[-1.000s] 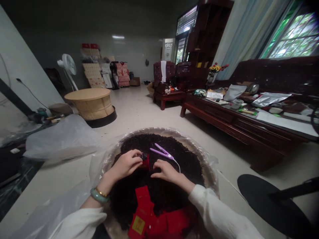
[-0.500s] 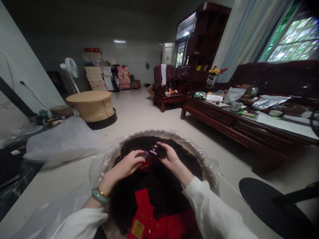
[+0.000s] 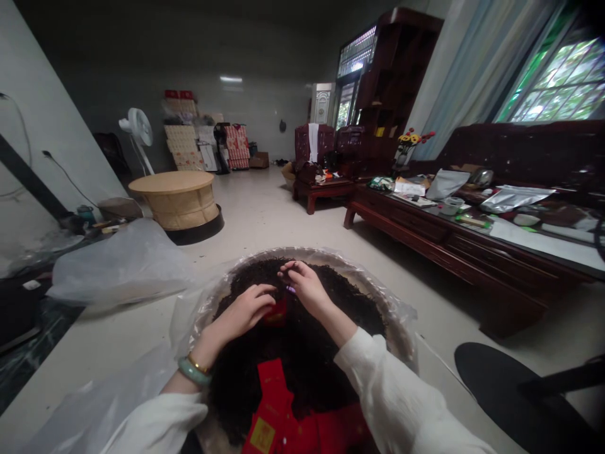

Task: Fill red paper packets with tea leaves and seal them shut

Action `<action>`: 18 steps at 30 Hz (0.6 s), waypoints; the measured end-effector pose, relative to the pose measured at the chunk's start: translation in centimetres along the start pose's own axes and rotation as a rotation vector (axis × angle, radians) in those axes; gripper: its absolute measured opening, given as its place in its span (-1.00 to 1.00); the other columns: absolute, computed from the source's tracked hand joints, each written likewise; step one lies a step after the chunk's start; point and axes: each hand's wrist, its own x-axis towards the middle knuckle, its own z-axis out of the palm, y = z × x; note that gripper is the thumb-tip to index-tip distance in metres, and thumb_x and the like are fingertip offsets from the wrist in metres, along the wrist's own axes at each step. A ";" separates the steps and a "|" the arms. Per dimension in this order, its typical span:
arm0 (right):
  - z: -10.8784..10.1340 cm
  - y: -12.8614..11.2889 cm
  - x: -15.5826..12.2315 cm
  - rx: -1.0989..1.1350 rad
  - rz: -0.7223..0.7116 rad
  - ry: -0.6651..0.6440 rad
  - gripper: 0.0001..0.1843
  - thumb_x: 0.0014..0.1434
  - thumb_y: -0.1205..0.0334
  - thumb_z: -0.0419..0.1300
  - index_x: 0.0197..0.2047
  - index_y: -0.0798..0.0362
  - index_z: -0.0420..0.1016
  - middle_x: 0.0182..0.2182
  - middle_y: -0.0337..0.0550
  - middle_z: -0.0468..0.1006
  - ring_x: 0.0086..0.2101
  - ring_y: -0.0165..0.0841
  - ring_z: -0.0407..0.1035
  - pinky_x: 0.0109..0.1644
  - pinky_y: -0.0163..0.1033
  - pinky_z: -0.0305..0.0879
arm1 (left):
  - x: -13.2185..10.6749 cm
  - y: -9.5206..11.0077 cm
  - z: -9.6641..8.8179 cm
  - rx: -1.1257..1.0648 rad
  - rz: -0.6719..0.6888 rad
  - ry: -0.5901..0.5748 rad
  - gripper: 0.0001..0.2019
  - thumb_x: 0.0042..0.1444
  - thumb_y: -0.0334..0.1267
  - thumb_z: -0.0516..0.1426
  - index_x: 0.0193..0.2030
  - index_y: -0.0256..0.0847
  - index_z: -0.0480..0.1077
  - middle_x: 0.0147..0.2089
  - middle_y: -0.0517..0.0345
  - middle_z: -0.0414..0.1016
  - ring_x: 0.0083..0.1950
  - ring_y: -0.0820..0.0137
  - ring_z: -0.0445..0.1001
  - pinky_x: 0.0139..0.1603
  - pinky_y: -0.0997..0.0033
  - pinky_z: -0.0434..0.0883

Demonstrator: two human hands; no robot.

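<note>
**One pouch in hand, a full heap to go**

The round tray (image 3: pixel 363 270), lined with clear plastic, fills the lower middle of the frame. It is piled high with dark loose tea (image 3: pixel 302 353), so by my reckoning most of the work lies ahead. At the bottom centre, a loose pile of red pouches (image 3: pixel 288 403) lies flat on the leaf. I cannot tell whether they are filled or empty.

Above them, in the middle of the heap, my left hand (image 3: pixel 243 313) has its fingers closed on a small red pouch (image 3: pixel 276 312). My right hand (image 3: pixel 306 285) sits just over the pouch's mouth with its fingers drawn together. I cannot see if they pinch any leaf, so I judge this pouch mid-filling, not sealed.

As for writing, a yellow label (image 3: pixel 262 434) on the nearest red pouch carries print too blurred to read. The stacked cartons (image 3: pixel 182 142) in the upper left are no clearer.
</note>
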 end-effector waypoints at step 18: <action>-1.6 -1.0 -3.0 -1.098 -0.432 -0.425 -0.84 0.23 0.21 0.13 -0.18 0.05 0.50 -0.40 -0.18 0.46 -0.36 -0.39 0.35 -0.24 -0.30 0.26 | -0.6 0.2 0.2 0.089 0.055 0.001 -0.85 0.25 -0.36 -0.01 -0.19 -0.22 0.38 -0.22 0.07 0.44 -0.20 0.37 0.36 -0.20 0.37 0.40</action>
